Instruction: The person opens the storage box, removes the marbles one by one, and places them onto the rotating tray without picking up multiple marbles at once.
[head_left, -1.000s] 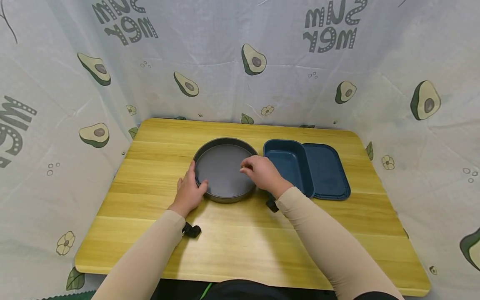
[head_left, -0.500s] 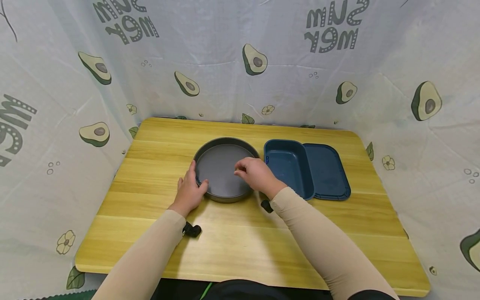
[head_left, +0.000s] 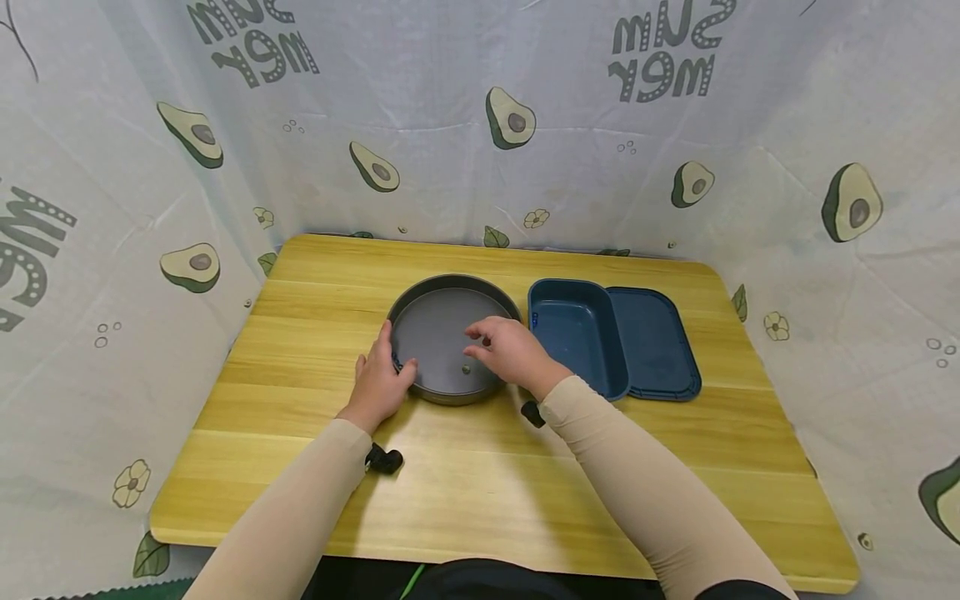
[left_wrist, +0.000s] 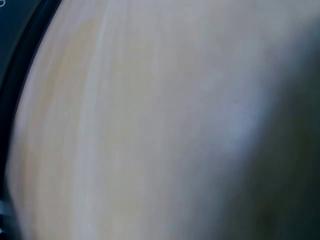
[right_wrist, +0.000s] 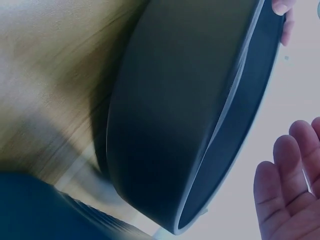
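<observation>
A round dark grey baking pan (head_left: 431, 321) sits on the table left of centre. My left hand (head_left: 375, 387) holds its near-left rim, fingers along the outer wall and thumb over the edge. Above the pan's right part, my right hand (head_left: 510, 350) has thumb and fingers parted with nothing between them. Just below its fingertips is a small roundish brown-green thing (head_left: 466, 368), too small to name; I cannot tell whether it is touching the pan floor. In the right wrist view the pan's wall (right_wrist: 170, 100) stands beside the fingers of my right hand (right_wrist: 290, 185).
A deep blue rectangular box (head_left: 573, 325) stands right of the pan, with a small blue item at its left inner wall. A flat blue lid (head_left: 660, 342) lies beside it. The wooden table (head_left: 450, 500) ends at a patterned cloth (head_left: 450, 108) behind. The left wrist view is blurred.
My right hand has moved slightly left over the pan, and its pinched fingers have parted. The small roundish thing now shows below them. My left hand has stayed in place.
</observation>
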